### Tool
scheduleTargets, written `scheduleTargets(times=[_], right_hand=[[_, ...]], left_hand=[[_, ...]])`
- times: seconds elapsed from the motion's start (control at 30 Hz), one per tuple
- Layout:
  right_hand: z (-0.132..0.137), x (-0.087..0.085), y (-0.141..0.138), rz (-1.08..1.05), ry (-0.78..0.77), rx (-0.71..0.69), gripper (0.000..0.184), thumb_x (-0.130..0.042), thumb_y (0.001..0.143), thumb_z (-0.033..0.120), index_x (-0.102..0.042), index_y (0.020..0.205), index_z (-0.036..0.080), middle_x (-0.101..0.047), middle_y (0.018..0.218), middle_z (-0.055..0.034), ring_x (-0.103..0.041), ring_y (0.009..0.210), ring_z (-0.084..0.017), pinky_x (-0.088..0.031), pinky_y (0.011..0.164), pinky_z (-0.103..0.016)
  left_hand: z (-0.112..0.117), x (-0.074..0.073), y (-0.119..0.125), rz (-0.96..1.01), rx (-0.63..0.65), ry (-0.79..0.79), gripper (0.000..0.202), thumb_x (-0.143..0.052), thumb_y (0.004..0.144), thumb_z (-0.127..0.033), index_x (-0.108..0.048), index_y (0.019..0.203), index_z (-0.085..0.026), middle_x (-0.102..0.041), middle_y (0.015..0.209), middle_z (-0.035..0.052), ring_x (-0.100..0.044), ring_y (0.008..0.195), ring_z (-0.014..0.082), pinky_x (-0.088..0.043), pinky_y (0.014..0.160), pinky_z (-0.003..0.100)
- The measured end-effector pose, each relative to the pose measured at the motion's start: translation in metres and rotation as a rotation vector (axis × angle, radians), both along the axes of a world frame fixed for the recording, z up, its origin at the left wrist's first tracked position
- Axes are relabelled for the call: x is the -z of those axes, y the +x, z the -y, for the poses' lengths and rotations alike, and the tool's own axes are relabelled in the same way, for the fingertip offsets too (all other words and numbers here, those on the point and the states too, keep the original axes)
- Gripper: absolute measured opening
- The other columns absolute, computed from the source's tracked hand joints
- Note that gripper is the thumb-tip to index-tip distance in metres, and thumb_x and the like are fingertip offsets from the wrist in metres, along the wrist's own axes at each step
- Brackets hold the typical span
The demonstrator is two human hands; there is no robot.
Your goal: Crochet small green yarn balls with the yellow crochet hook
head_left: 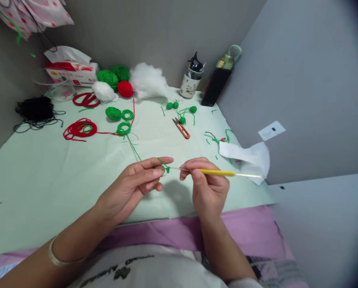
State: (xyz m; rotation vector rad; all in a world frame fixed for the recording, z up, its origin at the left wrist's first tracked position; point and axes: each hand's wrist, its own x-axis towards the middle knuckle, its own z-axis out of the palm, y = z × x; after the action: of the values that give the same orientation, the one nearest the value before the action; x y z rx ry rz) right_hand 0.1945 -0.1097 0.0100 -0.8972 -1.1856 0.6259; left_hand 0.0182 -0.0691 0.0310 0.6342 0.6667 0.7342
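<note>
"What's at the far left?"

"A tangle of black yarn on the pale table. Then comes a tissue box at the back, with red scissors just in front of it and looped red yarn nearer the person."

"And next?"

"A white ball of yarn, a green ball just behind it and a red ball to the right, with fluffy stuffing beside them. A green ring of yarn lies closer in."

"What about the left hand?"

"It's raised over the table's front, thumb and fingers pinching a little green piece at their tips (too small to make out stitches). A green strand runs from near the ring to this hand."

"Farther right?"

"Orange snips among small green balls, and a cup behind. In front, the right hand grips a yellow-handled hook. Its thin tip reaches the green piece; whether it goes through a loop, I can't tell."

"And last?"

"A dark bottle by the wall, then crumpled white paper."
</note>
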Motion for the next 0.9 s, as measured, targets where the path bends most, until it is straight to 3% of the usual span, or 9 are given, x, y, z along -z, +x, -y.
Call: scheduleTargets(times=[0.17,0.37,0.57,0.67,0.8,0.9], right_hand=[[-0.001,0.000,0.002,-0.264,-0.154,-0.147,0.013,-0.068,0.096,0.028,-0.078,0.089,0.023,-0.070,0.080,-0.0013,-0.064,0.063,-0.012,-0.054,0.056,-0.027],[-0.001,0.001,-0.006,0.019,-0.047,-0.130,0.011,-0.069,0.097,0.028,-0.079,0.097,0.024,-0.078,0.095,-0.0057,-0.070,0.084,-0.018,-0.059,0.073,-0.034],[0.002,0.000,-0.002,-0.043,-0.114,-0.134,0.017,-0.057,0.103,0.030,-0.071,0.097,0.021,-0.075,0.088,-0.0046,-0.070,0.071,-0.016,-0.060,0.065,-0.032],[0.007,0.000,-0.001,0.258,0.034,-0.008,0.018,-0.055,0.102,0.019,-0.071,0.110,0.025,-0.076,0.097,-0.0045,-0.072,0.082,-0.017,-0.062,0.073,-0.033],[0.011,0.003,-0.002,0.823,0.299,0.160,0.039,-0.068,0.092,0.008,-0.072,0.122,0.034,-0.076,0.105,-0.0029,-0.074,0.094,-0.020,-0.063,0.080,-0.032],[0.011,0.005,-0.004,0.784,0.335,0.177,0.040,-0.069,0.091,0.006,-0.073,0.124,0.029,-0.075,0.109,-0.0062,-0.073,0.098,-0.020,-0.064,0.080,-0.031]], left_hand=[[0.001,0.003,0.000,-0.040,-0.011,0.042,0.021,-0.082,0.082,-0.023,-0.084,0.103,-0.020,-0.052,0.068,-0.0040,-0.038,0.056,0.0049,-0.050,0.064,0.019],[0.006,0.000,0.003,-0.175,-0.024,0.214,0.033,-0.085,0.080,-0.027,-0.082,0.113,-0.027,-0.066,0.082,-0.0003,-0.060,0.072,0.0121,-0.048,0.067,0.023],[0.004,-0.002,0.000,-0.175,-0.030,0.151,0.026,-0.083,0.082,-0.029,-0.083,0.108,-0.026,-0.067,0.082,-0.0002,-0.062,0.072,0.0122,-0.049,0.071,0.025],[0.004,-0.003,0.002,-0.186,-0.067,0.167,0.030,-0.086,0.080,-0.029,-0.082,0.110,-0.027,-0.067,0.081,-0.0011,-0.062,0.072,0.0115,-0.048,0.071,0.024],[0.006,-0.001,0.005,-0.105,-0.059,0.119,0.039,-0.087,0.079,-0.030,-0.080,0.117,-0.027,-0.064,0.079,-0.0017,-0.059,0.073,0.0107,-0.046,0.069,0.021],[0.006,0.000,0.005,-0.047,0.016,0.021,0.041,-0.086,0.081,-0.031,-0.078,0.121,-0.023,-0.064,0.080,0.0000,-0.057,0.071,0.0105,-0.048,0.070,0.022]])
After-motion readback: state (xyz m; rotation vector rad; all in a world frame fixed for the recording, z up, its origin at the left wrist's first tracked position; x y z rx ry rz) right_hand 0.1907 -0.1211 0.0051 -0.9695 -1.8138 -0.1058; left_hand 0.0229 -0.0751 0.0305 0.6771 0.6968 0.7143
